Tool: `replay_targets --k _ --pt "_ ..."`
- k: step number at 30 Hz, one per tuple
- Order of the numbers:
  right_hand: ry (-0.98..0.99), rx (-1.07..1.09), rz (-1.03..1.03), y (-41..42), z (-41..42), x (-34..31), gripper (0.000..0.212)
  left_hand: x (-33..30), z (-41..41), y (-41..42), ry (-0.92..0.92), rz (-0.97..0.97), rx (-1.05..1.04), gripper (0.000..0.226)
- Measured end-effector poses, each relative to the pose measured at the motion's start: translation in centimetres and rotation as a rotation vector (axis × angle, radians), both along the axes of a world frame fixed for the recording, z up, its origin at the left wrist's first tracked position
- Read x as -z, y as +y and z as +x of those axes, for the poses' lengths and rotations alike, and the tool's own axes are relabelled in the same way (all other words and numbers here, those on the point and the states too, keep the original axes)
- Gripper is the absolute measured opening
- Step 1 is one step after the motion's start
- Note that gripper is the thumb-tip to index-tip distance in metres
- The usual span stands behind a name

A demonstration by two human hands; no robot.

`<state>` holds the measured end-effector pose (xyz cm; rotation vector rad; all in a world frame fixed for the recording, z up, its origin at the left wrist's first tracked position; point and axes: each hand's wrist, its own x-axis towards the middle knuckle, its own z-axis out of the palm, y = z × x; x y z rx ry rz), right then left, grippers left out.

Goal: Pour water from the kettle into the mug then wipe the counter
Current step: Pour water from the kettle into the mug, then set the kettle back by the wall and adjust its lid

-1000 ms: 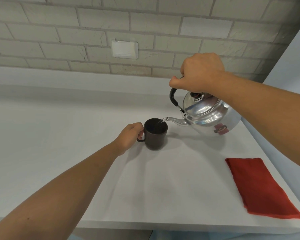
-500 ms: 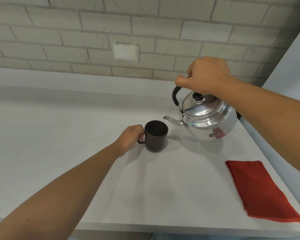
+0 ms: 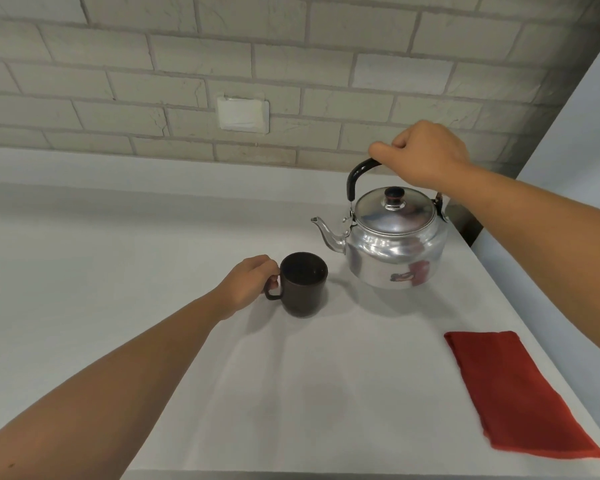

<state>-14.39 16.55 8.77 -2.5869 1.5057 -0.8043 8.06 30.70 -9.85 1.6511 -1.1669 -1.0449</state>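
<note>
Kettle (image 3: 394, 247) upright in right hand (image 3: 425, 154), sticker unreadable — left hand (image 3: 248, 284) on mug (image 3: 303, 284)

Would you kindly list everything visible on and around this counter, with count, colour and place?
kettle: one, shiny silver with black handle and lid knob, upright at the counter's right rear, spout pointing left
mug: one, dark brown, left of the kettle
cloth: one, red, flat near the counter's front right edge
counter: one, white
wall plate: one, white, on the grey brick wall
left hand: one, grip on the mug's handle
right hand: one, grip on the kettle's handle
</note>
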Motion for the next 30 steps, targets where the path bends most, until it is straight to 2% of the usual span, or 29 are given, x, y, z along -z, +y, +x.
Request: replay_targets --k 6,9,12,15,19,21,23,26,30 --pt "-0.157 0.007 0.089 -2.9 -1.4 -0.7 0.047 -4.3 1.7 -2.9 -0.204 -0.033 -0.021 0.029" --pt "-0.185 -0.002 0.136 -5.0 -1.8 -0.6 0.048 -7.7 1.7 -6.1 -0.245 -0.171 -0.069 0.032" --pt "-0.175 -0.015 0.22 -7.5 -1.9 -0.1 0.053 -11.1 0.0 -10.3 -0.243 -0.332 -0.096 0.024" --pt "-0.216 -0.031 0.327 -10.2 -1.8 0.8 0.053 -13.5 -2.9 -14.8 -0.302 -0.461 -0.033 0.013" --pt "-0.255 0.011 0.409 -13.7 -1.4 2.5 0.04 -14.7 -6.0 -20.4 -0.486 -0.406 0.203 0.048" --pt "-0.201 -0.041 0.395 -15.6 -1.4 3.3 0.036 -14.7 -6.8 -22.7 -0.573 -0.339 0.289 0.058" --pt "-0.127 -0.086 0.374 -17.5 -1.5 4.0 0.033 -14.4 -7.1 -24.7 -0.646 -0.314 0.341 0.048" --pt "-0.132 -0.1 0.378 -19.9 -1.5 5.1 0.036 -13.6 -7.1 -27.3 -0.701 -0.352 0.362 0.024" --pt "-0.185 -0.11 0.417 -22.4 -1.4 6.9 0.038 -11.9 -7.2 -29.8 -0.709 -0.36 0.372 0.023"
